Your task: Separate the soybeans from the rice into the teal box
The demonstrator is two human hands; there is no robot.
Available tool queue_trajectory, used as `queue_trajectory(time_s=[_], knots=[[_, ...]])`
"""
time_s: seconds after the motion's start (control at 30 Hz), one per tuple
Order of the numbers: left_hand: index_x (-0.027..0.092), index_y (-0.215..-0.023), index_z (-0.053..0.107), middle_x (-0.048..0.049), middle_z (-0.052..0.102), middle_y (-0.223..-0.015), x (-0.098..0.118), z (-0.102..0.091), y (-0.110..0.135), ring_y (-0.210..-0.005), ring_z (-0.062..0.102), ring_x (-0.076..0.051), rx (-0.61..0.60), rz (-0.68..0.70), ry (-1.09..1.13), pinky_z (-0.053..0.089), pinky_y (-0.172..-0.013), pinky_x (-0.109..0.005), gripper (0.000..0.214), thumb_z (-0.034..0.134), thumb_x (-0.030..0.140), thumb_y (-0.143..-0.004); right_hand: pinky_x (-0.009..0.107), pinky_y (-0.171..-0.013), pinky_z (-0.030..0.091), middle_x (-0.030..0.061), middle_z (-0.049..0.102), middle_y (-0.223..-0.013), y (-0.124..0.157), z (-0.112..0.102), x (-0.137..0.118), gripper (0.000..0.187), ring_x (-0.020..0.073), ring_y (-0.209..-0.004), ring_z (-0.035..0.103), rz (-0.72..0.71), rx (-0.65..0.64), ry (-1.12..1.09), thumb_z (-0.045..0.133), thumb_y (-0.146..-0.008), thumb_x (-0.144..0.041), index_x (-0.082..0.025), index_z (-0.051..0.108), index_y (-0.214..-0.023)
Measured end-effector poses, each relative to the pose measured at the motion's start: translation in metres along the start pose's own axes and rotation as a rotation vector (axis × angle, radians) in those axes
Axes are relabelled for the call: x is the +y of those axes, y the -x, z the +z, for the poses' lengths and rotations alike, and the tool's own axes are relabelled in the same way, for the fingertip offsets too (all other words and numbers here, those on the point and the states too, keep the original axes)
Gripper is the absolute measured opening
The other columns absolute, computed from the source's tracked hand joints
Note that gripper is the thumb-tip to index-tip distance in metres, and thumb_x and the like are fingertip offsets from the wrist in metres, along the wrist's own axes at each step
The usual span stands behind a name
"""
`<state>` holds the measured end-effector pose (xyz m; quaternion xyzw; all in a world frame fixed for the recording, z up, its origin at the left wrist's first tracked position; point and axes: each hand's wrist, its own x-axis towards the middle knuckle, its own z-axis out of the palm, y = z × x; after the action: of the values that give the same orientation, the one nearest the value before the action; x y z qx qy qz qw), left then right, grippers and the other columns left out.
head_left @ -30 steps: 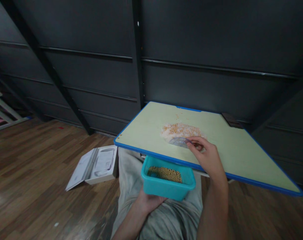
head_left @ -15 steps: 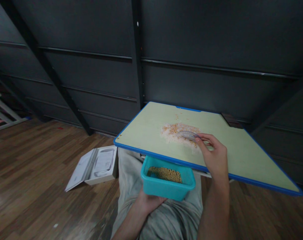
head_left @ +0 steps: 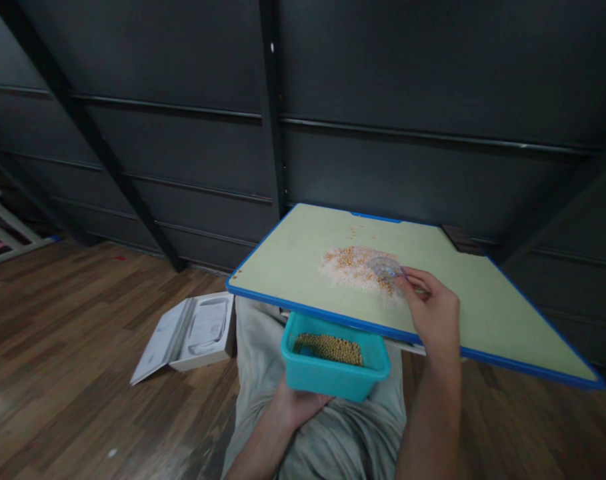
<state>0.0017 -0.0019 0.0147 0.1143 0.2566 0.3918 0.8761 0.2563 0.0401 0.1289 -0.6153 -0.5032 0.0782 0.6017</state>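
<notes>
My left hand supports a teal plastic tub from below, just under the table's front edge. Inside the tub lie many round tan beans, probably soybeans. My right hand pinches a thin, clear plastic disc between thumb and fingers. The disc is tilted over the right side of a mixed pile of white grains and yellowish beans. Whether the disc touches the pile I cannot tell. The pile lies on a pale green folding table with a blue rim.
A few stray beans lie behind the pile, others at the table's left corner. A dark flat object rests at the back right edge. On the wooden floor sits an open white box. A dark panelled wall stands behind.
My right hand has moved slightly right and turned the clear disc, so its face shows more. The left hand and tub have stayed nearly still.
</notes>
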Motion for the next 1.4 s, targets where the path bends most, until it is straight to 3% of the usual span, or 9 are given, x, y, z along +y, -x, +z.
queue_trajectory(time_s=[0.17, 0.33, 0.57, 0.77, 1.07, 1.2, 1.4], knots=[[0.024, -0.121, 0.078, -0.0107, 0.090, -0.119, 0.001, 0.001, 0.000, -0.142, 0.070, -0.039, 0.017, -0.009, 0.014, 0.051, -0.127, -0.051, 0.052, 0.093, 0.034, -0.073, 0.048, -0.083, 0.065, 0.0166, 0.088, -0.100, 0.001, 0.002, 0.000, 0.045, 0.0355, -0.090, 0.084, 0.051, -0.040, -0.060, 0.084, -0.086, -0.057, -0.017, 0.084, -0.109], [0.025, -0.128, 0.075, -0.0114, 0.089, -0.122, 0.000, -0.002, 0.000, -0.142, 0.070, -0.038, 0.015, -0.012, 0.027, 0.052, -0.126, -0.054, 0.057, 0.092, 0.035, -0.075, 0.046, -0.079, 0.064, 0.0159, 0.088, -0.098, 0.001, 0.001, -0.003, 0.046, 0.0348, -0.088, 0.083, 0.064, -0.091, -0.102, 0.087, -0.084, -0.056, -0.018, 0.083, -0.109], [0.028, -0.117, 0.082, -0.0072, 0.088, -0.126, 0.001, 0.003, 0.002, -0.146, 0.066, -0.040, 0.110, -0.017, -0.104, 0.055, -0.122, -0.048, 0.040, 0.080, 0.046, -0.081, 0.044, -0.080, 0.063, 0.0143, 0.088, -0.099, 0.002, 0.000, -0.006, 0.039, 0.0325, -0.089, 0.083, 0.063, -0.137, -0.135, 0.088, -0.085, -0.050, -0.019, 0.084, -0.107], [0.026, -0.128, 0.077, -0.0075, 0.090, -0.119, -0.001, -0.002, 0.000, -0.136, 0.073, -0.039, 0.077, -0.023, -0.035, 0.055, -0.122, -0.054, 0.050, 0.084, 0.041, -0.080, 0.041, -0.076, 0.061, 0.0146, 0.087, -0.100, 0.002, 0.001, -0.006, 0.040, 0.0325, -0.089, 0.083, 0.034, -0.064, -0.097, 0.087, -0.085, -0.054, -0.019, 0.083, -0.103], [0.024, -0.126, 0.077, -0.0106, 0.089, -0.120, -0.001, -0.003, -0.001, -0.138, 0.072, -0.040, 0.026, -0.020, 0.029, 0.054, -0.124, -0.052, 0.058, 0.094, 0.031, -0.071, 0.041, -0.077, 0.063, 0.0135, 0.087, -0.101, 0.004, 0.002, -0.009, 0.036, 0.0316, -0.089, 0.083, 0.014, -0.162, -0.114, 0.087, -0.086, -0.052, -0.020, 0.084, -0.102], [0.026, -0.128, 0.076, -0.0094, 0.089, -0.121, -0.001, -0.003, 0.000, -0.138, 0.072, -0.039, 0.047, -0.016, -0.011, 0.054, -0.123, -0.055, 0.059, 0.092, 0.037, -0.072, 0.041, -0.079, 0.065, 0.0129, 0.088, -0.103, 0.006, 0.003, -0.017, 0.031, 0.0314, -0.092, 0.083, -0.030, -0.220, -0.118, 0.085, -0.088, -0.049, -0.021, 0.085, -0.103], [0.024, -0.123, 0.077, -0.0123, 0.088, -0.124, -0.001, -0.004, -0.002, -0.142, 0.069, -0.041, 0.080, -0.010, -0.074, 0.053, -0.123, -0.055, 0.055, 0.089, 0.047, -0.074, 0.042, -0.080, 0.065, 0.0125, 0.088, -0.104, 0.006, 0.003, -0.018, 0.029, 0.0316, -0.094, 0.084, -0.061, -0.188, -0.090, 0.083, -0.091, -0.048, -0.021, 0.085, -0.103]])
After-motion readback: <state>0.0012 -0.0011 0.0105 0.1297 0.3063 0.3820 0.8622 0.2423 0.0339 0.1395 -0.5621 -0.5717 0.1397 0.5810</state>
